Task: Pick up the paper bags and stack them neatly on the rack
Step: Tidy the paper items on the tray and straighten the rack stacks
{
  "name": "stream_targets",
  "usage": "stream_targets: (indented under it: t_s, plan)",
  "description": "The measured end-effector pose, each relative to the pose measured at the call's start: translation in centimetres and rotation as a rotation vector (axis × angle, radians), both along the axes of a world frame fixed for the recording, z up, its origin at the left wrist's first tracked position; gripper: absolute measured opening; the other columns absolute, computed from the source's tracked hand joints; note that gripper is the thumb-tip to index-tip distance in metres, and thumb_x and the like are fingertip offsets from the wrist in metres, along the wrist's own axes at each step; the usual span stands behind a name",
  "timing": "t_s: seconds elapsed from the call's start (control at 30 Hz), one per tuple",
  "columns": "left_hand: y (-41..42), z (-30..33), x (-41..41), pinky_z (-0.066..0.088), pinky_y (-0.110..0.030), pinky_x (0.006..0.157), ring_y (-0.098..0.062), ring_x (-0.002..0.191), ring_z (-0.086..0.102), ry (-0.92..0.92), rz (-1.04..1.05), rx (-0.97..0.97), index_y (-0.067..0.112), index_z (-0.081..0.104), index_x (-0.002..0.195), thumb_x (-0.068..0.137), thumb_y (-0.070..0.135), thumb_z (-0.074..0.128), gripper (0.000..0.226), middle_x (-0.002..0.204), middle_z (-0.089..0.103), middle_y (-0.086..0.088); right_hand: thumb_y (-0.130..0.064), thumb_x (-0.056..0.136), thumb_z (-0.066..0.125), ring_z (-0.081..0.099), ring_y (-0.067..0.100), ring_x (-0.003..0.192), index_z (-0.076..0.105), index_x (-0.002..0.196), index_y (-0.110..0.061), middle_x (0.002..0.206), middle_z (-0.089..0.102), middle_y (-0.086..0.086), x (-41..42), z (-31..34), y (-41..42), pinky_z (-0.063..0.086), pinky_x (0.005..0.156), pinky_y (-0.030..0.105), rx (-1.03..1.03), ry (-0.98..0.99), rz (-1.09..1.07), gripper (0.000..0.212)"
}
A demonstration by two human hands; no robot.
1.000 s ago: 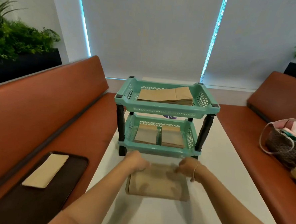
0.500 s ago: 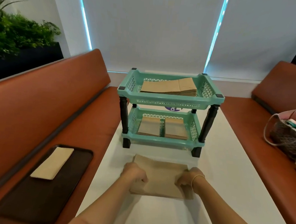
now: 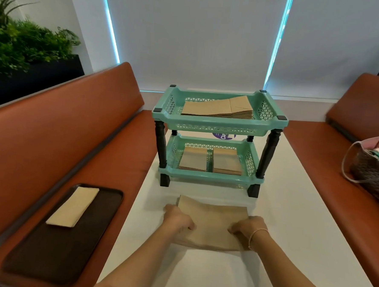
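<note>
A flat stack of brown paper bags (image 3: 211,220) lies on the white table in front of the rack. My left hand (image 3: 178,218) grips its left edge and my right hand (image 3: 246,227) grips its right edge, fingers curled round the stack. The near edge looks slightly lifted and bowed. The teal two-tier rack (image 3: 218,127) stands beyond. Its top shelf holds a pile of brown bags (image 3: 217,108). Its bottom shelf holds two smaller piles (image 3: 193,158) side by side.
A dark tray (image 3: 51,245) with one pale bag (image 3: 73,206) sits on the orange bench at left. A woven handbag (image 3: 371,170) rests on the right bench. Planters stand behind both benches. The white table (image 3: 290,216) runs between the benches.
Both hands slid from the far edge of the stack toward me and out to its sides. The stack's near edge has risen a little off the table.
</note>
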State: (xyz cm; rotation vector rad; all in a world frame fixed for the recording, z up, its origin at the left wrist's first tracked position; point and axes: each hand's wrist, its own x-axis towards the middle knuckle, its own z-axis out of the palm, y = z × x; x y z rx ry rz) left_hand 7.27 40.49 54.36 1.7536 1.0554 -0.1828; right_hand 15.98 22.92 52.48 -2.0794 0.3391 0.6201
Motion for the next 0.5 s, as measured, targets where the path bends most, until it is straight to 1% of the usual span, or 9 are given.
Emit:
stream_targets:
  t_s: [0.07,0.1,0.2,0.23,0.27,0.33,0.4,0.47,0.5]
  plan:
    - [0.0,-0.1,-0.3,0.047,-0.038,0.097,-0.029,0.119,0.048,-0.144,0.048,-0.040,0.010,0.024,0.139,0.070,0.001,0.077,0.087,0.131,0.044,-0.010,-0.007,0.066,0.081,0.053,0.033,0.107,0.041,0.131,-0.007,0.122,0.053,0.015,-0.2,0.0,-0.5,0.047,0.088,0.039,0.151,-0.087,-0.018,0.077]
    - [0.0,-0.1,-0.5,0.049,-0.040,0.095,-0.027,0.116,0.049,-0.240,0.056,-0.046,0.015,0.029,0.137,0.069,-0.001,0.077,0.085,0.129,0.046,-0.008,-0.005,0.067,0.080,0.055,0.031,0.103,0.045,0.129,-0.010,0.121,0.055,0.014,-0.2,0.1,-0.8,0.049,0.088,0.040,0.224,-0.166,-0.022,0.072]
    - [0.3,0.1,-0.6,0.054,-0.041,0.088,-0.021,0.109,0.055,-0.541,0.041,-0.065,0.027,0.049,0.116,0.068,-0.003,0.078,0.064,0.120,0.056,-0.005,0.002,0.069,0.077,0.060,0.027,0.088,0.061,0.098,-0.014,0.098,0.067,0.010,-0.2,0.8,-1.1,0.051,0.079,0.037,0.344,-0.406,-0.005,0.037]
    - [0.4,0.4,-0.7,0.055,-0.041,0.086,-0.020,0.107,0.057,-0.609,0.042,-0.093,0.029,0.054,0.109,0.067,-0.004,0.078,0.059,0.118,0.059,-0.005,0.003,0.069,0.076,0.061,0.026,0.087,0.061,0.092,-0.015,0.091,0.067,0.006,-0.2,1.0,-1.1,0.051,0.079,0.036,0.377,-0.445,-0.008,0.034]
    - [0.4,0.5,-0.7,0.056,-0.040,0.086,-0.020,0.107,0.058,-0.651,0.044,-0.115,0.031,0.056,0.106,0.067,-0.004,0.079,0.058,0.117,0.060,-0.005,0.002,0.069,0.077,0.061,0.025,0.088,0.061,0.093,-0.017,0.089,0.065,0.001,-0.3,1.1,-1.0,0.051,0.080,0.035,0.400,-0.459,-0.008,0.035]
    - [0.3,0.4,-0.7,0.055,-0.042,0.087,-0.020,0.107,0.058,-0.648,0.041,-0.113,0.033,0.055,0.108,0.064,0.002,0.083,0.061,0.117,0.059,-0.003,-0.005,0.067,0.080,0.058,0.019,0.089,0.056,0.105,-0.019,0.093,0.061,-0.005,-0.6,0.6,-0.9,0.049,0.081,0.032,0.393,-0.433,0.020,0.047]
    - [0.1,-0.2,-0.8,0.054,-0.038,0.088,-0.016,0.103,0.058,-0.610,0.051,-0.089,0.031,0.051,0.111,0.060,0.007,0.087,0.067,0.116,0.059,-0.001,-0.010,0.064,0.083,0.054,0.017,0.093,0.051,0.112,-0.022,0.098,0.058,-0.006,-0.9,-0.5,-0.8,0.048,0.082,0.033,0.374,-0.342,0.047,0.058]
    - [-0.2,-0.3,-1.0,0.053,-0.031,0.085,-0.010,0.097,0.058,-0.606,0.062,-0.079,0.029,0.049,0.109,0.060,0.007,0.086,0.065,0.109,0.061,0.002,-0.011,0.064,0.083,0.053,0.019,0.097,0.050,0.115,-0.021,0.103,0.058,-0.003,-0.9,-1.0,-0.7,0.048,0.088,0.038,0.359,-0.284,0.050,0.062]
    - [-0.3,-0.3,-0.9,0.053,-0.030,0.084,-0.011,0.097,0.058,-0.617,0.069,-0.082,0.029,0.050,0.106,0.061,0.006,0.085,0.061,0.106,0.062,0.004,-0.010,0.065,0.082,0.053,0.020,0.098,0.051,0.116,-0.019,0.104,0.058,-0.002,-0.7,-1.0,-0.6,0.048,0.090,0.039,0.351,-0.283,0.047,0.060]
